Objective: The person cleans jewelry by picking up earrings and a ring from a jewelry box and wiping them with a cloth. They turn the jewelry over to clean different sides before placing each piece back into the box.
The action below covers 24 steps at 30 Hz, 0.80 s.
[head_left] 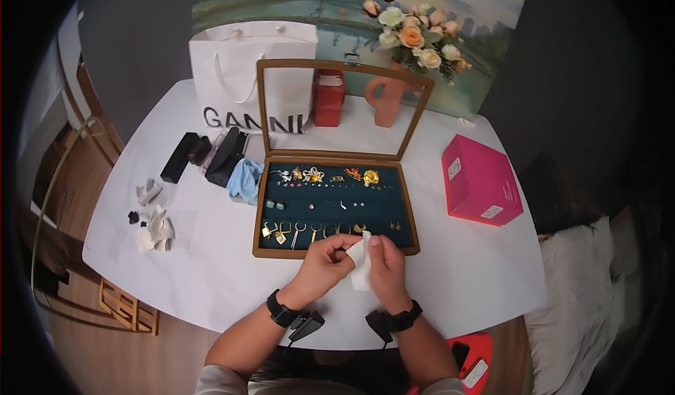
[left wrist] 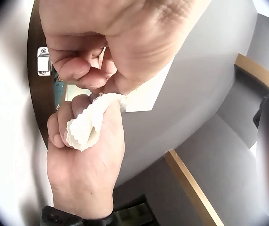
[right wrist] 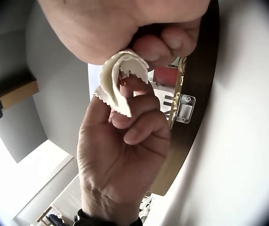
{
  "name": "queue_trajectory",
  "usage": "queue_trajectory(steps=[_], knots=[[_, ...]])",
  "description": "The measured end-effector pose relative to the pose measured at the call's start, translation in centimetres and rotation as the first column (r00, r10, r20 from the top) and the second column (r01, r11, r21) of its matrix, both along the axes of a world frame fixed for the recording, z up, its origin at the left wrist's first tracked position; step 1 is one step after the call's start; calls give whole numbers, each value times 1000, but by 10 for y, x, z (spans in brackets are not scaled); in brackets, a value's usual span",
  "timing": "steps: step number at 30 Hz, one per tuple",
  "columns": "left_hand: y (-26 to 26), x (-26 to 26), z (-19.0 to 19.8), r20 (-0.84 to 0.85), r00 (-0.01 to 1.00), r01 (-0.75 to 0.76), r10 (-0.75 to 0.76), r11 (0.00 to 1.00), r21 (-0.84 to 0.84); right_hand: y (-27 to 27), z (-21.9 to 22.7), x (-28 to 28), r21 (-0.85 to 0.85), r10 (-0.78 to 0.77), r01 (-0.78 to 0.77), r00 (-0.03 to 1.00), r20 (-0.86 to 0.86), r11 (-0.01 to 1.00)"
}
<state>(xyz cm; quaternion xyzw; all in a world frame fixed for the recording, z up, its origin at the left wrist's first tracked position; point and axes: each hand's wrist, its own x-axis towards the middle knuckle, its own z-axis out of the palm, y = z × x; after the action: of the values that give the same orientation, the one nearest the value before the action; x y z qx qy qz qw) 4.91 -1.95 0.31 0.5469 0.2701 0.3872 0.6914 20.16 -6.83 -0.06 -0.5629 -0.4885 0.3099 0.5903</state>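
A white cloth with zigzag edges [head_left: 361, 272] is folded in my right hand [head_left: 388, 272], which grips it between thumb and curled fingers. My left hand [head_left: 322, 272] meets it from the left, fingertips pinched together at the cloth. In the right wrist view a small reddish-gold piece [right wrist: 121, 81] shows inside the fold of the cloth [right wrist: 110, 82], at the left fingertips; its shape is mostly hidden. Both hands are over the front edge of the open jewellery case [head_left: 337, 253], where earrings, rings and brooches lie in rows on dark green lining.
The case's glass lid [head_left: 261, 113] stands up behind. A white paper bag [head_left: 253, 64], red box [head_left: 329, 99] and flower vase [head_left: 385, 103] are at the back. Blue cloth [head_left: 245, 178] and black cases lie left, with cloth scraps [head_left: 156, 233]; a pink box [head_left: 481, 180] sits right.
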Motion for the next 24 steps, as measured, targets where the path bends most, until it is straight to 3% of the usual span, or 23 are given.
queue_trajectory(steps=[5, 12, 16, 21, 24], knots=[[2, 1, 0, -74, 996, -40, 40, 999, 13, 3, -2, 12, 62, -155, 151, 986, 63, 987], [-4, 9, 6, -143, 977, -147, 156, 987, 70, 6, 6, 69, 139, -464, 511, 843, -271, 848], [-3, 5, 7, -177, 974, -122, 144, 984, 127, 2, -15, 102, 95, -543, 574, 807, -232, 813], [-11, -22, 46, -272, 953, -84, 137, 977, 196, 10, -28, 128, 75, -591, 599, 800, -103, 797], [5, -58, 67, -458, 881, -4, 117, 971, 241, 12, -34, 135, 69, -569, 579, 813, -126, 812]])
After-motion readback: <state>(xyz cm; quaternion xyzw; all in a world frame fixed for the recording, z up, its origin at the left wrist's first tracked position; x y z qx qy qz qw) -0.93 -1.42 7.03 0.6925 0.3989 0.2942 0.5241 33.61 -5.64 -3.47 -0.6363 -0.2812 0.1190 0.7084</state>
